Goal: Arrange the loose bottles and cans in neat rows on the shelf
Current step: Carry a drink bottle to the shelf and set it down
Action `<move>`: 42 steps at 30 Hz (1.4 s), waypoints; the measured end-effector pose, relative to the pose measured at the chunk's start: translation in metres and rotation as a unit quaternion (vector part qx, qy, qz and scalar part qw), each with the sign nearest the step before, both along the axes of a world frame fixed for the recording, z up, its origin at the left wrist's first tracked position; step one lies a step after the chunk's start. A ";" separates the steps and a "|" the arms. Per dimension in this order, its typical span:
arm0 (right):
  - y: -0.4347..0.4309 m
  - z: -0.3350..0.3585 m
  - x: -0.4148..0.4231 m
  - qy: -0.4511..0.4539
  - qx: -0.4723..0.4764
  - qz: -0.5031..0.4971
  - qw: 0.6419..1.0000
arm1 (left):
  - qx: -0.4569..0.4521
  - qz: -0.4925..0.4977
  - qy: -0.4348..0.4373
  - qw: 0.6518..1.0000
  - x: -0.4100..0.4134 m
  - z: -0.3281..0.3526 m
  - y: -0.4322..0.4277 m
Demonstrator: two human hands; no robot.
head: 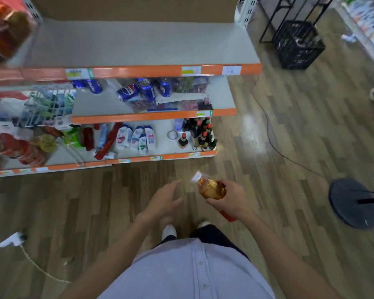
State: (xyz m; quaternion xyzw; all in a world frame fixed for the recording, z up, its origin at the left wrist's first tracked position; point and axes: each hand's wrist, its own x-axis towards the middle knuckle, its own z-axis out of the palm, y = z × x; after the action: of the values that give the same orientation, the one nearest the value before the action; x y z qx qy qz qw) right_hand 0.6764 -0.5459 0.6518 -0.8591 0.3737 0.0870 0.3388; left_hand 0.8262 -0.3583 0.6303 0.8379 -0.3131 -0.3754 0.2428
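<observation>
HOLD: right hand (232, 198) grasping white-capped clear plastic bottle of amber drink (211, 187), in front of orange-edged white metal shelf (138, 46), apart | left hand (164, 198) released, empty | ADVICE: stand bottle upright at shelf's back corner, starting a row.

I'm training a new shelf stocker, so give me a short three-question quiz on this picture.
1. Which hand holds the clear plastic bottle of amber drink with a white cap? A) left B) right C) neither
2. True or false: all the blue metal cola cans stand upright in one neat row on the middle shelf.
3. Fill in: the dark glass sauce bottles stand at the ___ end of the bottom shelf.
Key: 1 B (right hand; left hand is open). 2 False: one lies tipped. 3 right.
</observation>
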 end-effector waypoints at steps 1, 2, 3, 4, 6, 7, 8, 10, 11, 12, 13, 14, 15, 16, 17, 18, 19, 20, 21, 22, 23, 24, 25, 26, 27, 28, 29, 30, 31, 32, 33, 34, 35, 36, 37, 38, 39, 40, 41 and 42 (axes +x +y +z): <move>-0.015 0.005 0.011 -0.008 -0.007 -0.004 1.000 | -0.006 -0.007 -0.008 1.000 0.015 0.004 -0.016; -0.031 0.012 0.022 -0.021 -0.011 -0.009 1.000 | -0.018 -0.011 -0.017 1.000 0.028 0.008 -0.034; -0.047 0.018 0.033 -0.037 -0.013 -0.016 0.999 | -0.031 -0.012 -0.026 0.999 0.041 0.013 -0.051; -0.064 0.024 0.043 -0.055 -0.009 -0.026 0.998 | -0.045 -0.013 -0.037 0.998 0.053 0.019 -0.069; -0.101 0.037 0.064 -0.089 -0.007 -0.042 0.995 | -0.075 -0.006 -0.051 0.996 0.077 0.033 -0.109; -0.121 0.044 0.074 -0.107 -0.009 -0.046 0.993 | -0.093 -0.002 -0.058 0.994 0.088 0.043 -0.130; -0.141 0.053 0.085 -0.130 -0.007 -0.050 0.990 | -0.111 0.000 -0.066 0.992 0.098 0.055 -0.152; -0.184 0.071 0.107 -0.174 -0.001 -0.054 0.983 | -0.147 0.016 -0.079 0.986 0.118 0.079 -0.197; -0.203 0.082 0.116 -0.192 0.003 -0.055 0.980 | -0.165 0.018 -0.088 0.982 0.127 0.092 -0.217; -0.222 0.096 0.127 -0.209 0.009 -0.061 0.976 | -0.180 0.015 -0.097 0.979 0.135 0.107 -0.238; -0.241 0.109 0.138 -0.226 0.011 -0.065 0.972 | -0.192 0.011 -0.106 0.976 0.143 0.120 -0.257; -0.260 0.122 0.151 -0.245 0.016 -0.065 0.967 | -0.200 0.010 -0.114 0.973 0.153 0.133 -0.276; -0.279 0.131 0.162 -0.263 0.019 -0.060 0.963 | -0.207 0.015 -0.119 0.971 0.163 0.143 -0.294; -0.296 0.140 0.174 -0.278 0.019 -0.053 0.959 | -0.211 0.020 -0.128 0.969 0.172 0.151 -0.309; -0.310 0.148 0.185 -0.288 0.016 -0.047 0.956 | -0.216 0.022 -0.137 0.966 0.181 0.157 -0.323; -0.324 0.155 0.197 -0.297 0.012 -0.044 0.954 | -0.221 0.024 -0.145 0.964 0.191 0.161 -0.336; -0.337 0.160 0.209 -0.308 0.008 -0.042 0.950 | -0.224 0.026 -0.152 0.962 0.202 0.165 -0.348; -0.350 0.163 0.221 -0.316 0.009 -0.042 0.948 | -0.226 0.028 -0.156 0.961 0.213 0.168 -0.359; -0.361 0.166 0.232 -0.321 0.012 -0.043 0.946 | -0.225 0.029 -0.159 0.961 0.224 0.170 -0.369; -0.370 0.169 0.244 -0.326 0.015 -0.045 0.944 | -0.223 0.030 -0.164 0.961 0.235 0.171 -0.379; -0.379 0.170 0.255 -0.332 0.016 -0.045 0.942 | -0.220 0.031 -0.170 0.960 0.247 0.171 -0.388; -0.388 0.171 0.266 -0.338 0.021 -0.046 0.940 | -0.218 0.031 -0.176 0.960 0.258 0.172 -0.397; -0.396 0.171 0.277 -0.343 0.025 -0.046 0.938 | -0.217 0.032 -0.178 0.959 0.268 0.172 -0.406; -0.403 0.171 0.287 -0.348 0.031 -0.045 0.936 | -0.217 0.033 -0.177 0.959 0.279 0.172 -0.414; -0.409 0.170 0.297 -0.351 0.033 -0.039 0.935 | -0.220 0.032 -0.177 0.959 0.290 0.171 -0.422; -0.415 0.169 0.307 -0.348 0.036 -0.034 0.936 | -0.223 0.033 -0.178 0.958 0.301 0.171 -0.429; -0.421 0.169 0.317 -0.344 0.039 -0.027 0.938 | -0.226 0.034 -0.180 0.957 0.311 0.171 -0.435; -0.427 0.168 0.326 -0.340 0.042 -0.022 0.939 | -0.227 0.033 -0.182 0.956 0.321 0.171 -0.441; -0.434 0.167 0.336 -0.338 0.041 -0.018 0.940 | -0.230 0.030 -0.184 0.955 0.330 0.172 -0.448; -0.440 0.166 0.345 -0.334 0.039 -0.014 0.942 | -0.230 0.025 -0.186 0.955 0.339 0.173 -0.456; -0.446 0.165 0.354 -0.328 0.034 -0.009 0.944 | -0.226 0.018 -0.189 0.955 0.348 0.173 -0.463; -0.452 0.164 0.362 -0.324 0.028 -0.005 0.946 | -0.218 0.010 -0.194 0.956 0.355 0.173 -0.471; -0.457 0.162 0.370 -0.320 0.020 -0.003 0.947 | -0.210 0.004 -0.200 0.957 0.362 0.173 -0.478; -0.463 0.159 0.377 -0.314 0.017 -0.002 0.949 | -0.202 0.000 -0.206 0.958 0.368 0.172 -0.484; -0.469 0.157 0.384 -0.309 0.019 -0.002 0.951 | -0.193 -0.002 -0.208 0.959 0.373 0.171 -0.490; -0.475 0.155 0.390 -0.305 0.027 -0.001 0.952 | -0.185 -0.002 -0.207 0.961 0.378 0.169 -0.495; -0.483 0.152 0.396 -0.300 0.036 0.001 0.953 | -0.180 -0.001 -0.204 0.962 0.383 0.167 -0.500; -0.491 0.150 0.402 -0.294 0.045 0.006 0.955 | -0.175 0.001 -0.200 0.964 0.386 0.165 -0.505; -0.499 0.146 0.407 -0.286 0.054 0.012 0.957 | -0.168 0.005 -0.198 0.966 0.389 0.163 -0.510; -0.507 0.143 0.413 -0.279 0.062 0.017 0.958 | -0.161 0.008 -0.198 0.967 0.393 0.160 -0.515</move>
State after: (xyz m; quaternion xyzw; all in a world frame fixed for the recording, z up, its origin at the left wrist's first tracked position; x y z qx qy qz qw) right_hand 1.0897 -1.0527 0.7944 -0.8329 0.2440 -0.1272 0.4801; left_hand 1.2190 -0.8733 0.7902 0.8481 -0.4040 -0.1447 0.3107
